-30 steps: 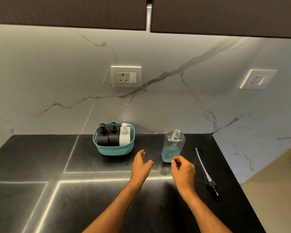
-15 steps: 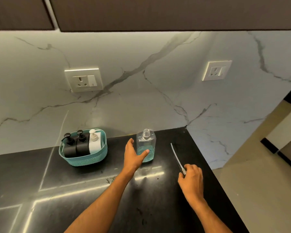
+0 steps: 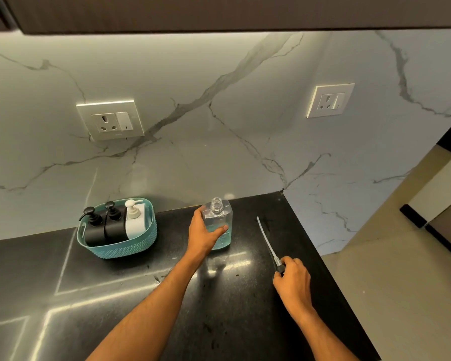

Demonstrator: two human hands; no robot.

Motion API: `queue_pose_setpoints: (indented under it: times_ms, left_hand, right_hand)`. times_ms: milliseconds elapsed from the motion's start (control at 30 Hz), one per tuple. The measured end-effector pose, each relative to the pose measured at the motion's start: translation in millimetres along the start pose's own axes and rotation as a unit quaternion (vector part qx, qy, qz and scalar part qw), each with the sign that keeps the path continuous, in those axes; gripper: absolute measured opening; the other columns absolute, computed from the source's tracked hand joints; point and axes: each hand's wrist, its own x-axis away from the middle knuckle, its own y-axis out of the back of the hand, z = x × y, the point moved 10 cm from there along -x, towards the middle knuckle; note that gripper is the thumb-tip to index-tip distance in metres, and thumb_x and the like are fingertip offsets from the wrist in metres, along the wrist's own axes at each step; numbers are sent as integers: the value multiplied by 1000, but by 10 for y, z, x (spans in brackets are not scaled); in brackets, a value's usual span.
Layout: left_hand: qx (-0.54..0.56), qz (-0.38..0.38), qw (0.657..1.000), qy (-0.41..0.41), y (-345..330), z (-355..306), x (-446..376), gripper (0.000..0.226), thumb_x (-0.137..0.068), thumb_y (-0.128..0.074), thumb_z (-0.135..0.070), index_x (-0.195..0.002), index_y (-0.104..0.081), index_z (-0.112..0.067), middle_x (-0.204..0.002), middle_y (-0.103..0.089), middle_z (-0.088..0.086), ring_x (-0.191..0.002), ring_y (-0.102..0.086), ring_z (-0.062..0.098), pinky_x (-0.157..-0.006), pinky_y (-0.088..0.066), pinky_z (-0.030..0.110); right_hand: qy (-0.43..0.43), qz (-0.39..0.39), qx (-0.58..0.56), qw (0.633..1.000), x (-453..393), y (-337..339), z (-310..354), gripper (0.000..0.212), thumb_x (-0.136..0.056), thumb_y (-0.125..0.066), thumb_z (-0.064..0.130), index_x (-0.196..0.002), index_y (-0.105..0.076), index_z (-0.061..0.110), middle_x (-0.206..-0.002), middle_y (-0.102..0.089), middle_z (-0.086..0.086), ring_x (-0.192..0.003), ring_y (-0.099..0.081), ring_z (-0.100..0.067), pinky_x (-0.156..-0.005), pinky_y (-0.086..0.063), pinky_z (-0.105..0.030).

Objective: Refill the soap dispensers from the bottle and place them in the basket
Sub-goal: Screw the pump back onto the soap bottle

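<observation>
While clear bottle (image 3: 217, 223) stands uncapped on black counter (image 3: 115, 295), left hand (image 3: 203, 231) grips it, thumb across front, fingers wrapped behind. Right hand (image 3: 293, 278) pinches pump (image 3: 268, 243) at collar, tube pointing away from fingertips. Teal basket (image 3: 120, 246) with three dispensers (image 3: 115, 222) sits left of left hand.

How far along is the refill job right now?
Looks nearly done: three dispensers, pumps on, already stand in the teal basket. In hand: the left hand grips the open clear bottle, little blue soap left; the right hand grips its removed pump lying on the counter. Left: probably recapping. Dispenser fill levels can't be seen.
</observation>
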Motion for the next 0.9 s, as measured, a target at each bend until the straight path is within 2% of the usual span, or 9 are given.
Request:
queue_pose_setpoints:
  times_ms: [133,367,500,600,700,800,900]
  left_hand:
    - [2,-4,1000,-1,-1,-11,-15,79,-77,-89,-12,-142,-45,-17,-142,-57,5,-130,-55,22,-111,-49,46]
    - [15,-16,1000,1,60,19,8,71,-72,-93,-12,-130,-53,-20,-133,-63,0,-120,-59,15,-104,-52,38]
    - [12,-23,1000,-8,96,22,77,68,-70,-94,-13,-123,-54,-25,-122,-62,-9,-115,-59,11,-96,-51,29]
    - [11,-35,999,-11,159,54,144,68,-67,-95,-13,-121,-55,-25,-120,-63,-10,-115,-61,13,-96,-52,30]
    - [11,-46,999,-13,249,95,232,69,-65,-97,-14,-120,-57,-25,-121,-65,-8,-115,-63,14,-97,-54,33]
    - [15,-51,998,-12,364,123,330,70,-65,-96,-13,-121,-57,-25,-122,-66,-8,-115,-62,14,-97,-54,33]
    - [14,-60,998,-12,504,127,412,69,-65,-97,-13,-121,-58,-24,-119,-65,-10,-114,-63,13,-92,-53,26]
  right_hand:
    - [5,-4,-20,1000,-44,12,28,37,-88,-76,12,-123,-66,12,-103,-54,4,-92,-57,-10,-74,-51,-18]
    - [16,-46,-76,996,-97,127,122,36,-86,-77,9,-120,-67,10,-100,-59,2,-93,-62,-15,-79,-55,-25]
    - [34,-101,-134,985,-116,349,277,33,-83,-80,10,-113,-68,11,-99,-61,2,-90,-64,-15,-73,-48,-15]
    - [75,-145,-183,969,-113,618,536,34,-81,-82,7,-112,-69,11,-103,-62,1,-90,-66,-15,-72,-52,-12]
    - [126,-182,-212,952,-67,956,893,35,-78,-84,6,-110,-70,12,-100,-66,1,-87,-66,-12,-74,-58,-20]
    - [173,-202,-243,933,29,1312,1274,30,-76,-86,10,-100,-69,16,-91,-70,4,-82,-68,-7,-70,-56,-14]
    - [221,-226,-250,915,201,1689,1667,25,-75,-88,13,-93,-71,13,-85,-71,3,-78,-69,-8,-69,-53,-8]
